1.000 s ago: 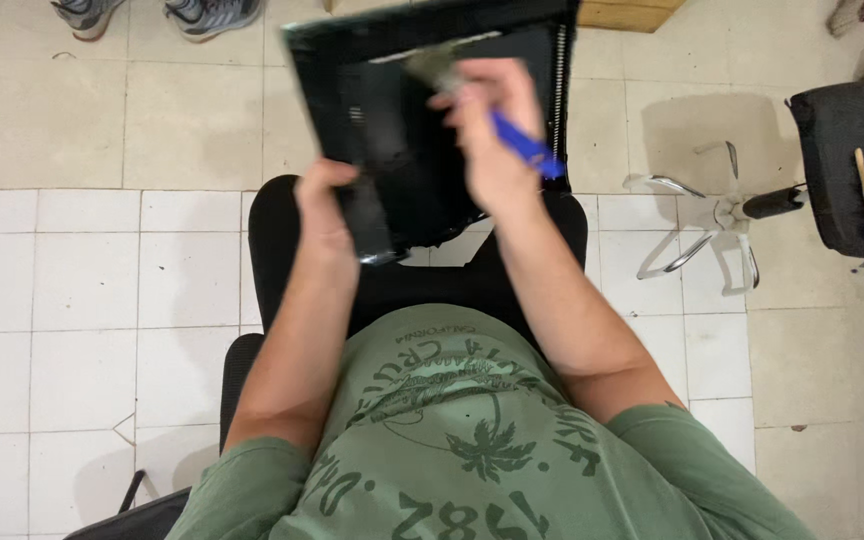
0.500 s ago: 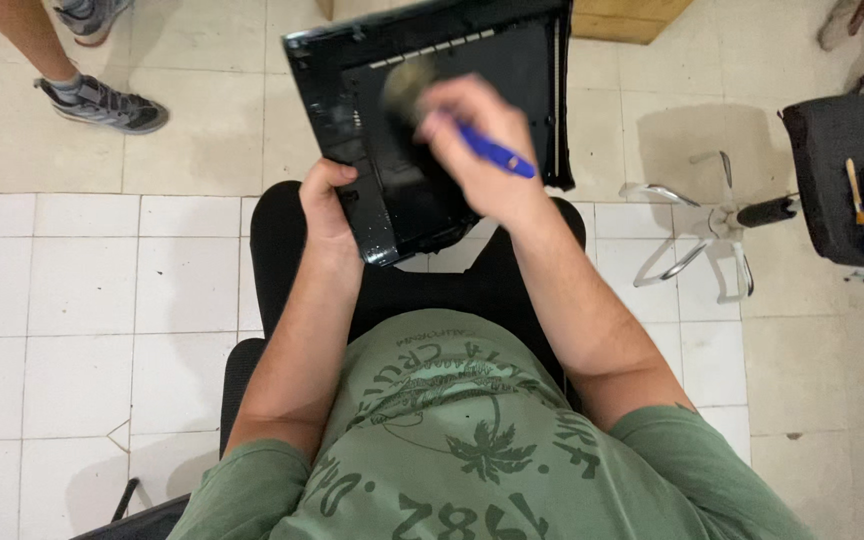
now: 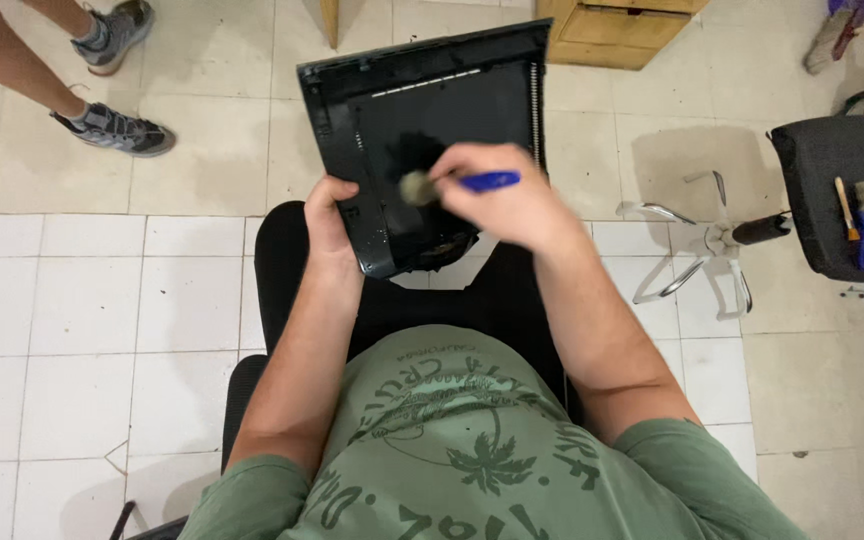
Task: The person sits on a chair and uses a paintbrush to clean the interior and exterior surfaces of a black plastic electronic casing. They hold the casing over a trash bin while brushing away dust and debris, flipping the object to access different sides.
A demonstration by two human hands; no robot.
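My left hand (image 3: pixel 327 215) grips the lower left edge of a black plastic casing panel (image 3: pixel 452 90), held tilted above my lap. In my right hand (image 3: pixel 507 200) is a small brush with a blue handle (image 3: pixel 487 181). Its pale bristles (image 3: pixel 416 187) touch the inner face of the panel near the middle. My right hand covers the panel's lower right part. I sit on a black chair (image 3: pixel 277 270), wearing a green printed shirt.
Another person's legs in grey sneakers (image 3: pixel 117 130) stand at the upper left. A black office chair (image 3: pixel 842 195) at the right holds brushes and tools, its metal base (image 3: pixel 697 250) beside it. A wooden cabinet (image 3: pixel 617 30) stands ahead on the tiled floor.
The brush has swept from the panel's upper part down and left to its middle. The other person's feet have come further into view at the upper left.
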